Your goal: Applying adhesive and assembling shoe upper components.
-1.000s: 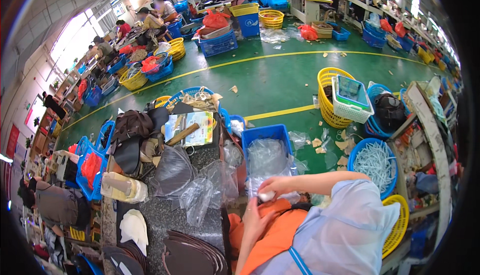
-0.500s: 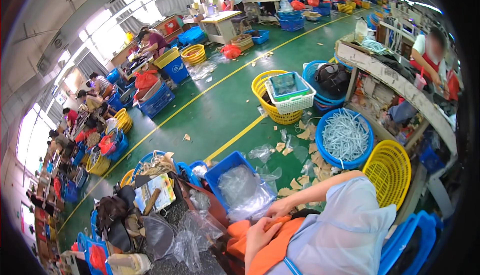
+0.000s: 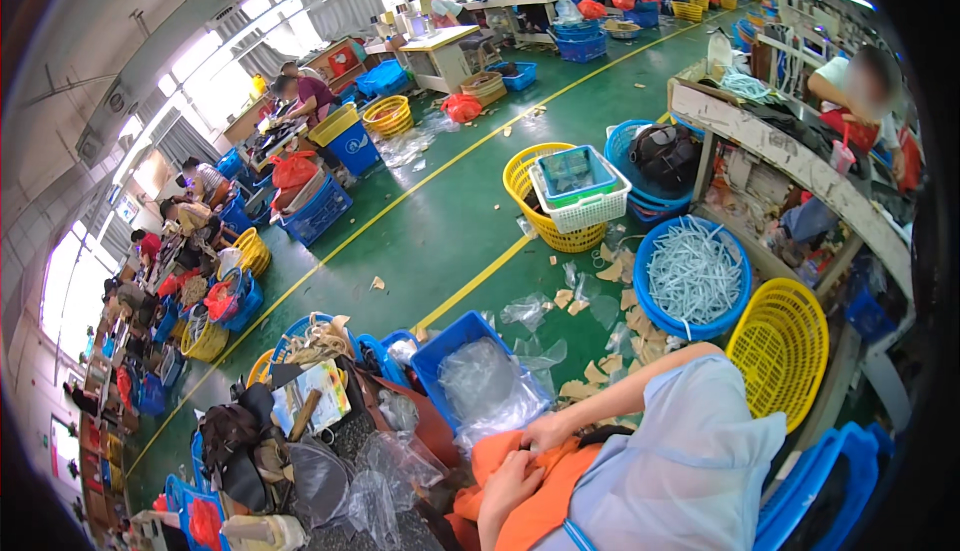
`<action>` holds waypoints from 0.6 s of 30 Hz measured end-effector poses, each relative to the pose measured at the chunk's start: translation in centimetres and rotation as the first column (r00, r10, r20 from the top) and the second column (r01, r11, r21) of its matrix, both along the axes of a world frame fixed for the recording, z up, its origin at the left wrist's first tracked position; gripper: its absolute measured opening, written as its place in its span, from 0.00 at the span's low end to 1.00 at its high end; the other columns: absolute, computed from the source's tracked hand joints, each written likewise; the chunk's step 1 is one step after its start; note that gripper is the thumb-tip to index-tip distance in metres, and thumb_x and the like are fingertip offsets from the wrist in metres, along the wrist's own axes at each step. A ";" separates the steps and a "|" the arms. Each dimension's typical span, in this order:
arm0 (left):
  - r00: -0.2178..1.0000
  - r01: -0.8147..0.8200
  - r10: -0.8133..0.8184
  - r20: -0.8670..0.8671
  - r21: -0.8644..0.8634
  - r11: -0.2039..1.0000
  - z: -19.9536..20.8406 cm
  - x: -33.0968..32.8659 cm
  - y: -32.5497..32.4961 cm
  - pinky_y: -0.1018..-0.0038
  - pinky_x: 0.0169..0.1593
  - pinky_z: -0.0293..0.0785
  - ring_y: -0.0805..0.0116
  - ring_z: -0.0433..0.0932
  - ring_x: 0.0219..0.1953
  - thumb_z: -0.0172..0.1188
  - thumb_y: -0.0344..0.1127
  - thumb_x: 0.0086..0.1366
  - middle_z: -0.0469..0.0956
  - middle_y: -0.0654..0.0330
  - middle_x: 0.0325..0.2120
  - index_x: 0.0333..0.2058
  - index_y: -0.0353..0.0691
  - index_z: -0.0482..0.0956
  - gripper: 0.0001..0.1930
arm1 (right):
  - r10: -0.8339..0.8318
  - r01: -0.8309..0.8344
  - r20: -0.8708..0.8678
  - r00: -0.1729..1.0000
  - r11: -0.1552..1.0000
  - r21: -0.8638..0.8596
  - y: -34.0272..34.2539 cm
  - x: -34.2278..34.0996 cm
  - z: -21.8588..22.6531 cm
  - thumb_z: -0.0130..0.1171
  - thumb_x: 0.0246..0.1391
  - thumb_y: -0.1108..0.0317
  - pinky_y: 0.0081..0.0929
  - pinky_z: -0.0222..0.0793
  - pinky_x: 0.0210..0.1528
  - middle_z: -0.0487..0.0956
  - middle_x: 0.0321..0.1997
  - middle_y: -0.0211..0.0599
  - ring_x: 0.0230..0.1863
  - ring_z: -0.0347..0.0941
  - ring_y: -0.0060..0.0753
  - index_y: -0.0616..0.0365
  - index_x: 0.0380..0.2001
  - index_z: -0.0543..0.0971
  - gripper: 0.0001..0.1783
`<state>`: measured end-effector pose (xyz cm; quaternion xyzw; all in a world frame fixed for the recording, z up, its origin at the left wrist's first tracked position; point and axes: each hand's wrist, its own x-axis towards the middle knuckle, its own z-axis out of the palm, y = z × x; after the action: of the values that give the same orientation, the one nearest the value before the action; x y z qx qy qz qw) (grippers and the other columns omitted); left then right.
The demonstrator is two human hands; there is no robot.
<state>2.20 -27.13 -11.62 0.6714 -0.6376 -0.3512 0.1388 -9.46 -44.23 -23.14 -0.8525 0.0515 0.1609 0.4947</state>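
Here orange cloth (image 3: 562,477) runs forward, touching left hand (image 3: 511,481) and right hand (image 3: 546,433); can't tell grips

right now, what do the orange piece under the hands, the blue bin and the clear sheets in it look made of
Orange piece: probably matte fabric, since it drapes in soft folds over the lap.
Blue bin: likely rigid moulded plastic, with smooth, evenly coloured walls.
Clear sheets: apparently thin, glossy plastic film, see-through and wrinkled with bright highlights.
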 end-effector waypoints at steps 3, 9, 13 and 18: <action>0.993 -0.022 0.021 0.118 0.009 1.000 1.3 -0.5 0.7 0.56 0.48 0.77 0.50 0.79 0.47 0.57 0.50 0.63 0.76 0.53 0.47 0.51 0.48 0.75 0.21 | 0.001 -0.001 0.012 1.000 1.000 0.013 0.4 0.4 0.2 0.58 0.56 0.53 0.38 0.71 0.46 0.83 0.42 0.49 0.42 0.77 0.39 0.63 0.50 0.77 0.26; 0.963 0.089 -0.142 0.231 0.224 0.971 0.5 -0.5 -1.7 0.55 0.48 0.76 0.49 0.80 0.45 0.54 0.46 0.61 0.79 0.51 0.45 0.51 0.49 0.74 0.20 | 0.194 -0.154 -0.166 0.967 0.962 0.226 -2.6 -0.9 2.8 0.62 0.54 0.55 0.36 0.68 0.53 0.79 0.49 0.46 0.49 0.73 0.31 0.64 0.54 0.75 0.30; 0.988 -0.065 0.031 0.154 0.221 0.973 2.0 0.7 -1.0 0.56 0.47 0.76 0.49 0.80 0.46 0.53 0.46 0.60 0.81 0.49 0.43 0.52 0.51 0.74 0.21 | 0.211 -0.219 -0.212 0.954 0.976 -0.014 -1.1 2.2 2.5 0.61 0.55 0.59 0.34 0.66 0.55 0.78 0.52 0.45 0.51 0.71 0.30 0.65 0.56 0.73 0.29; 0.987 0.145 -0.156 0.022 0.258 0.955 1.7 0.0 -2.9 0.56 0.47 0.75 0.49 0.80 0.46 0.54 0.47 0.59 0.82 0.48 0.42 0.53 0.53 0.73 0.23 | 0.061 0.077 -0.174 0.983 0.722 0.688 -3.2 -3.5 0.3 0.59 0.58 0.59 0.37 0.69 0.46 0.80 0.45 0.50 0.45 0.75 0.37 0.68 0.52 0.74 0.25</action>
<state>2.15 -30.04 -9.91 0.6404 -0.6392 -0.4257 0.0106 -12.96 -47.46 -22.87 -0.5873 0.0371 0.2446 0.7706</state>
